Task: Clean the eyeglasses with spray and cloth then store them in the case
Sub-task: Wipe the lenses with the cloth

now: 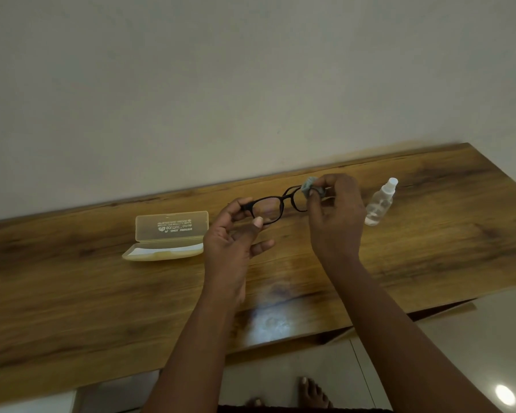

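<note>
Black-framed eyeglasses (pixel 276 204) are held above the wooden table (pixel 87 293). My left hand (pixel 233 236) pinches the frame's left end between thumb and fingers. My right hand (pixel 335 216) pinches a small grey-blue cloth (pixel 309 187) against the right lens. A translucent yellowish case (pixel 167 236) lies open on the table to the left of my hands, its lid up. A clear spray bottle (pixel 380 207) with a white nozzle stands to the right of my right hand.
A plain pale wall rises directly behind the table's far edge. The table's near edge runs above a light tiled floor (pixel 459 353), where my bare foot (pixel 312 393) shows. The tabletop ends at the right near the bottle.
</note>
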